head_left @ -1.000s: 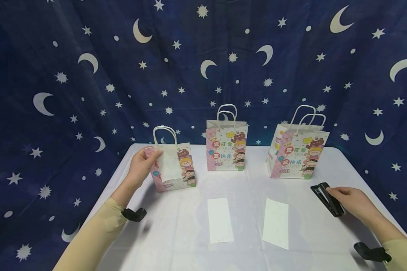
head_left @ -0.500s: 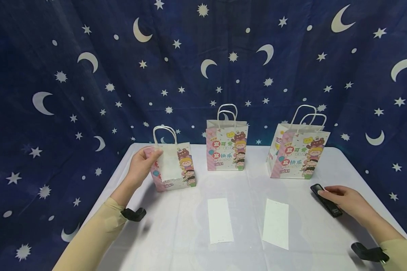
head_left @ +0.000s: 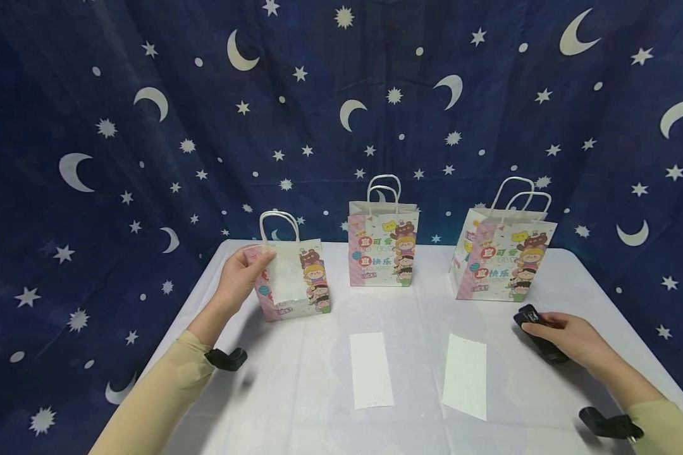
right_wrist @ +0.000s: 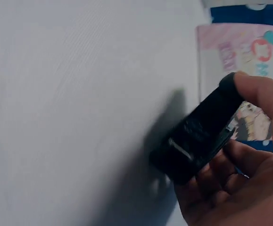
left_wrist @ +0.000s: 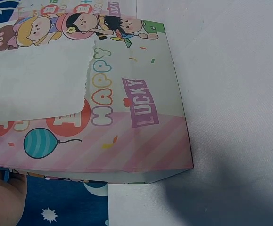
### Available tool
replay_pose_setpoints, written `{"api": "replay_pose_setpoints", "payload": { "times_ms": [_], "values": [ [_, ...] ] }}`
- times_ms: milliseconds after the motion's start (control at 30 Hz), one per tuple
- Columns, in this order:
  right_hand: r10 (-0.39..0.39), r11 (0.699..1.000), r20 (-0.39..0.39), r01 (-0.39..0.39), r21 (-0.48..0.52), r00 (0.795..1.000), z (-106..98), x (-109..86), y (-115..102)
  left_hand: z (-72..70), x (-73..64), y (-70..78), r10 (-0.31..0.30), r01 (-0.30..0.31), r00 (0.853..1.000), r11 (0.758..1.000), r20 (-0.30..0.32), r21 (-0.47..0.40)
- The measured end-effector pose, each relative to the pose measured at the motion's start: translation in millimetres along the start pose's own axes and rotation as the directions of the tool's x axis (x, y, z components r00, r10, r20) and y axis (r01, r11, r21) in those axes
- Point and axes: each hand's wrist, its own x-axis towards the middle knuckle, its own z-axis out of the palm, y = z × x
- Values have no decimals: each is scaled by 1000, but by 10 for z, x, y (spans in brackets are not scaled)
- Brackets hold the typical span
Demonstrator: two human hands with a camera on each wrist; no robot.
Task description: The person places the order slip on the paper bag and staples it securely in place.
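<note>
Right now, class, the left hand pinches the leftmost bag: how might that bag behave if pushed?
The leftmost bag looks like thin paper, so it is probably light, though its contents are hidden. It looks crisply creased, so it may hold its shape under a gentle push. The left hand pinches it near the top, so the base might swing.

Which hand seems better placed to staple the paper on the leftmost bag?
Probably the right hand: it holds the black stapler, while the left hand pinches the white paper against the bag.
</note>
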Motion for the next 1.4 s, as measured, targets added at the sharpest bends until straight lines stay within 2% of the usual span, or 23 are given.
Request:
{"api": "replay_pose_setpoints", "payload": {
  "times_ms": [100, 167, 200, 233, 300, 367, 433, 500, 600, 700, 800, 867, 933, 1100, 1233, 1400],
  "values": [
    [-31, 990, 31, 27, 135, 999, 14, -59, -108, -15, -3, -5, -2, 2, 1000, 1000, 3, 0],
    [-96, 960, 50, 79, 270, 994, 20, -117, -215, -25, -3, -9, -1, 1, 1000, 1000, 2, -1],
    [-136, 926, 63, 104, 362, 989, 22, -143, -272, -28, -5, -9, 0, 0, 1000, 1000, 0, -2],
    [-183, 878, 79, 127, 462, 980, 27, -169, -335, -29, -7, -10, 1, -1, 1000, 1000, -2, -7],
    [-275, 763, 110, 147, 629, 955, 29, -222, -470, -28, -10, -10, 6, -6, 1000, 1000, -5, -14],
    [-366, 652, 131, 154, 743, 921, 45, -267, -612, -27, -13, -8, 11, -11, 1000, 1000, -8, -16],
    [-453, 570, 148, 158, 807, 879, 80, -300, -763, -24, -15, -6, 18, -18, 1000, 1000, -9, -24],
    [-542, 510, 164, 167, 844, 824, 126, -317, -914, -20, -16, -5, 24, -24, 1000, 999, -10, -29],
    [-649, 430, 205, 130, 894, 733, 199, -305, -1142, -10, -19, -4, 30, -30, 1000, 999, -10, -43],
    [-713, 389, 225, 107, 915, 664, 255, -271, -1383, 0, -23, 1, 29, -30, 1000, 998, -10, -51],
    [-735, 383, 220, 124, 915, 642, 288, -226, -1633, 9, -20, 9, 31, -32, 999, 998, -12, -51],
    [-736, 403, 226, 145, 904, 638, 308, -172, -1814, 8, -17, 6, 29, -30, 999, 998, -13, -55],
    [-721, 439, 242, 159, 884, 649, 325, -120, -1998, 7, -11, 0, 31, -32, 999, 998, -15, -56],
    [-670, 507, 245, 190, 841, 700, 379, -7, -2477, 13, 1, -21, 46, -47, 999, 996, -13, -78],
    [-660, 548, 217, 263, 794, 720, 451, 68, -2849, 17, 5, -27, 52, -54, 998, 994, -21, -98],
    [-636, 634, 191, 366, 681, 748, 550, 147, -3233, 21, 6, -30, 55, -58, 998, 993, -28, -99]
  ]
}}
